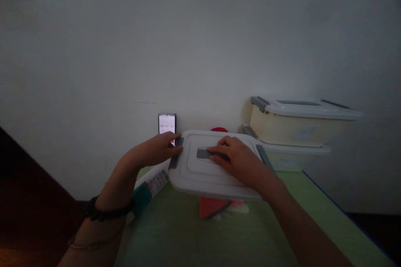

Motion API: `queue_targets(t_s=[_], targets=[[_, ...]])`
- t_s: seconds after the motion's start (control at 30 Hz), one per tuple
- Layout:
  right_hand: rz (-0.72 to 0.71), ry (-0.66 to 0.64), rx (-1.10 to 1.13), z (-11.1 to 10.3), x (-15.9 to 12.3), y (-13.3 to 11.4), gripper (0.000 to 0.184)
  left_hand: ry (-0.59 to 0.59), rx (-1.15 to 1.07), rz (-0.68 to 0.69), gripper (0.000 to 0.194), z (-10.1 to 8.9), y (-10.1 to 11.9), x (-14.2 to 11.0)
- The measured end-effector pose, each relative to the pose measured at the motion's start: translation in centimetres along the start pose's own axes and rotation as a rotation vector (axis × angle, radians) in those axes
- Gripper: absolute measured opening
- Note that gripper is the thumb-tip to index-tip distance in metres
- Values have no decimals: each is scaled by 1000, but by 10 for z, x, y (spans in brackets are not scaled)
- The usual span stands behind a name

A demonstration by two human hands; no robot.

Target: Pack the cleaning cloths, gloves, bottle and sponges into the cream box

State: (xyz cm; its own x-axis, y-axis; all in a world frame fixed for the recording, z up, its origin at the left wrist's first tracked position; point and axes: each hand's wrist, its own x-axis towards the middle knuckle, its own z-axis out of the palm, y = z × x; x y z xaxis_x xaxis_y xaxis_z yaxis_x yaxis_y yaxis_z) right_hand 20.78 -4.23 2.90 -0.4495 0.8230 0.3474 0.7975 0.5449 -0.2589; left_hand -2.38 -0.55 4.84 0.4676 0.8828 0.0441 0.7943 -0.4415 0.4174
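A white storage box lid [191, 179] with grey end latches and a grey centre handle is in front of me, tilted a little. My left hand [159, 150] grips its left end at the grey latch, thumb and fingers closed on the edge. Over the middle lies my right hand [238, 160], fingers curled round the grey handle [203, 153]. Whether a box body hangs under the lid is hidden. A red piece that looks like cloth [211, 207] shows on the table below the front edge.
Two cream storage boxes with white lids, an upper one [288, 129] and a lower one [285, 162], are stacked at the right against the wall. A phone [167, 123] showing a timer leans at the back. A white and teal container [152, 187] lies left on the green table [175, 233].
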Motion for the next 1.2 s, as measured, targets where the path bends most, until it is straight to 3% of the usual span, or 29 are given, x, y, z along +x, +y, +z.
queue_targets(t_s=[0.67, 0.87, 1.07, 1.2], targets=[[-15, 16, 15, 2, -1, 2, 28, 16, 9, -21, 43, -2, 2, -2], [-27, 18, 59, 4, -2, 7, 27, -40, -94, 74, 44, -1, -15, 3], [-24, 26, 59, 3, -1, 7, 26, 211, -19, -48, 47, 3, -14, 11], [14, 28, 64, 4, 0, 6, 21, 236, -36, 16, 53, 17, 3, 18]])
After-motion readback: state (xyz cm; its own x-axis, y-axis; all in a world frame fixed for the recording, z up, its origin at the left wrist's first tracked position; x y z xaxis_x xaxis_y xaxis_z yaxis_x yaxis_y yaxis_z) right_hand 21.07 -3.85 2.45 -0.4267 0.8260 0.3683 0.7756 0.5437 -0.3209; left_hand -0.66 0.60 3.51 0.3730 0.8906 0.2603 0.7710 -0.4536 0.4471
